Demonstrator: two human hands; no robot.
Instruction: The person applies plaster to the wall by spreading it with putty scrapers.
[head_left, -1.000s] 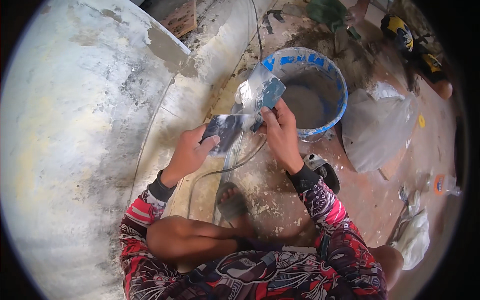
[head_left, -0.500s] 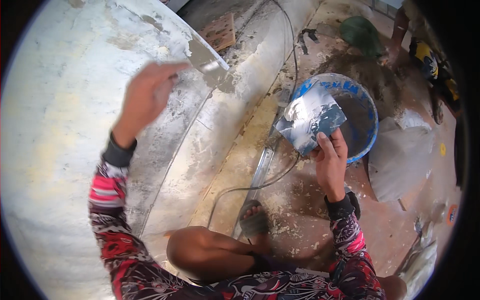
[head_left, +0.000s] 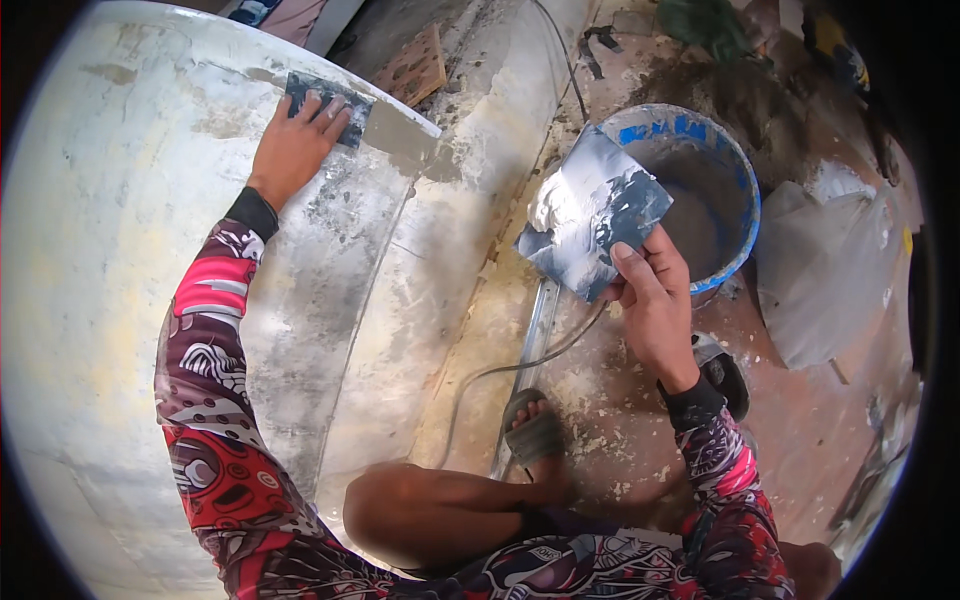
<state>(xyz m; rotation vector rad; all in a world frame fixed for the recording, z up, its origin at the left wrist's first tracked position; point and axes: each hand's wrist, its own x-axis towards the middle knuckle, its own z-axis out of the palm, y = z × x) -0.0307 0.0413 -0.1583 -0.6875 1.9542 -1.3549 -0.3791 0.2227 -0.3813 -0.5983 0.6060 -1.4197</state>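
My left hand [head_left: 293, 150] presses a dark, flat scraper blade [head_left: 357, 118] against the pale wall [head_left: 130, 260], near its top edge. Its fingers lie over the blade, and the thumb is hidden. A grey-brown patch of wet filler [head_left: 393, 138] shows on the wall just right of the blade. In my right hand [head_left: 655, 300] is a square metal plate [head_left: 632, 212], gripped by one corner between thumb and fingers. White putty [head_left: 572, 205] is heaped and smeared across it. The plate is tilted and overlaps the left rim of a blue-rimmed bucket [head_left: 752, 205].
A cable [head_left: 520, 368] winds over the floor beside a metal strip [head_left: 535, 335]. A whitish plastic sack [head_left: 822, 285] stands right of the bucket. A perforated brick-like block [head_left: 412, 68] lies beyond the wall. Part of another person [head_left: 838, 45] shows at the upper right.
My left hand has moved up and left, from a blurred sweep to resting with the blade flat on the wall. The plate in my right hand has shifted slightly left in view.
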